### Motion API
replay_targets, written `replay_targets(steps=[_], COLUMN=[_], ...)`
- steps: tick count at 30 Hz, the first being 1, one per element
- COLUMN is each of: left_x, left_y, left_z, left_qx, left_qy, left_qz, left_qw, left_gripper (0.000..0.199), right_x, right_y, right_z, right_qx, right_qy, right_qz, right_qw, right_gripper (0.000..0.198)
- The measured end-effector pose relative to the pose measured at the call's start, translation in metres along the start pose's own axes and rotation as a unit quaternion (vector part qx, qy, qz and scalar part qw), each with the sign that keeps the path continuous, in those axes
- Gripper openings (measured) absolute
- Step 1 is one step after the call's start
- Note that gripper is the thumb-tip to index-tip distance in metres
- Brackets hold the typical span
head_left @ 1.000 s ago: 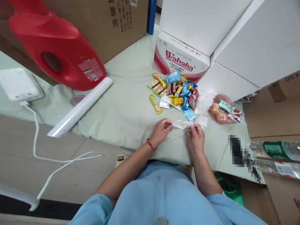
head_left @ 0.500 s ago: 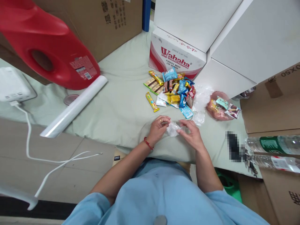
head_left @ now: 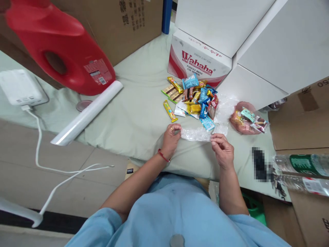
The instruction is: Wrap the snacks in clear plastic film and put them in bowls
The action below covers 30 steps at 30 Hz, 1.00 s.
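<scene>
A strip of clear crinkled plastic film (head_left: 195, 134) stretches between my two hands, just above the pale green cloth (head_left: 138, 103). My left hand (head_left: 171, 140) pinches its left end between thumb and fingers. At the right end, my right hand (head_left: 222, 149) pinches it in the same way. Beyond the film lies a pile of wrapped snacks (head_left: 194, 99) in yellow, blue and red packets. One yellow snack stick (head_left: 170, 111) lies apart, close beyond my left hand. More clear plastic (head_left: 226, 106) is heaped to the right of the pile.
A pink bowl (head_left: 238, 128) holding packets stands at the right. Bottles (head_left: 304, 164) and keys (head_left: 279, 188) lie at the right edge. A Wahaha carton (head_left: 197, 60) backs the pile. At left are a red jug (head_left: 77, 65), a white roll (head_left: 88, 111) and a white charger (head_left: 22, 89).
My hands have moved apart, the right one shifting further right. The bunched plastic between them is now drawn out into a wide strip. The view has shifted slightly.
</scene>
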<state>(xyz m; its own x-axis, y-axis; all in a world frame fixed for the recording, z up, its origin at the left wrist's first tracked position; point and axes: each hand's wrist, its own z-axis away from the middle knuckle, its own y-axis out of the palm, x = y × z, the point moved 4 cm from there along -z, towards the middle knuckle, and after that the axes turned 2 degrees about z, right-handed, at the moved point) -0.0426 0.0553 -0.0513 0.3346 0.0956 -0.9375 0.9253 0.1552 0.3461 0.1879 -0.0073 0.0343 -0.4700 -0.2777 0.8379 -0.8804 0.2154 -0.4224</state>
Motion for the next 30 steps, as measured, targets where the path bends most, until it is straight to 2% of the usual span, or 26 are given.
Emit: replay_targets(steps=[2, 4, 6, 7, 9, 11, 13, 15, 17, 19, 22, 24, 26, 28, 30], left_x=[-0.007, -0.020, -0.035, -0.040, -0.044, -0.044, -0.042, -0.039, -0.036, -0.034, -0.037, -0.041, -0.046, -0.050, -0.053], left_y=[-0.005, -0.013, -0.018, -0.018, -0.010, 0.001, 0.005, 0.002, -0.005, -0.010, -0.012, -0.009, -0.005, -0.001, 0.002], left_z=[0.003, 0.010, 0.021, 0.027, 0.038, 0.048, 0.053, 0.052, 0.049, 0.046, 0.046, 0.049, 0.052, 0.055, 0.058], left_qx=[-0.047, -0.117, -0.143, -0.119, -0.009, 0.094, 0.117, 0.083, 0.045, 0.040, 0.075, 0.100, 0.124, 0.149, 0.165], left_qy=[0.013, 0.034, 0.029, 0.004, -0.089, -0.181, -0.211, -0.195, -0.169, -0.144, -0.095, -0.059, -0.025, 0.001, 0.024], left_qz=[-0.025, -0.065, -0.095, -0.097, -0.074, -0.048, -0.055, -0.086, -0.110, -0.117, -0.122, -0.135, -0.158, -0.180, -0.191], left_qw=[0.998, 0.991, 0.985, 0.988, 0.993, 0.978, 0.969, 0.974, 0.979, 0.982, 0.985, 0.984, 0.979, 0.972, 0.967], left_gripper=[0.025, 0.031, 0.024, 0.022, 0.035, 0.042, 0.038, 0.029, 0.020, 0.015, 0.016, 0.015, 0.014, 0.012, 0.010], right_x=[0.007, 0.014, 0.021, 0.025, 0.032, 0.040, 0.046, 0.051, 0.053, 0.051, 0.038, 0.025, 0.015, 0.010, 0.008], right_y=[0.004, 0.009, 0.017, 0.023, 0.041, 0.060, 0.079, 0.093, 0.097, 0.090, 0.063, 0.046, 0.038, 0.040, 0.046], right_z=[0.003, 0.007, 0.016, 0.021, 0.034, 0.045, 0.053, 0.055, 0.054, 0.049, 0.036, 0.027, 0.021, 0.015, 0.012], right_qx=[0.019, -0.020, -0.072, -0.085, -0.074, -0.035, 0.016, 0.095, 0.162, 0.167, 0.053, -0.041, -0.094, -0.074, -0.022], right_qy=[-0.023, -0.041, -0.059, -0.075, -0.117, -0.165, -0.194, -0.197, -0.167, -0.111, 0.016, 0.111, 0.179, 0.209, 0.218], right_qz=[0.012, 0.048, 0.105, 0.134, 0.186, 0.216, 0.224, 0.199, 0.140, 0.069, -0.002, -0.049, -0.104, -0.139, -0.149], right_qw=[0.999, 0.998, 0.990, 0.984, 0.973, 0.962, 0.955, 0.955, 0.963, 0.977, 0.998, 0.992, 0.974, 0.965, 0.964], right_gripper=[0.009, 0.009, 0.011, 0.013, 0.017, 0.019, 0.019, 0.020, 0.021, 0.023, 0.029, 0.035, 0.037, 0.036, 0.035])
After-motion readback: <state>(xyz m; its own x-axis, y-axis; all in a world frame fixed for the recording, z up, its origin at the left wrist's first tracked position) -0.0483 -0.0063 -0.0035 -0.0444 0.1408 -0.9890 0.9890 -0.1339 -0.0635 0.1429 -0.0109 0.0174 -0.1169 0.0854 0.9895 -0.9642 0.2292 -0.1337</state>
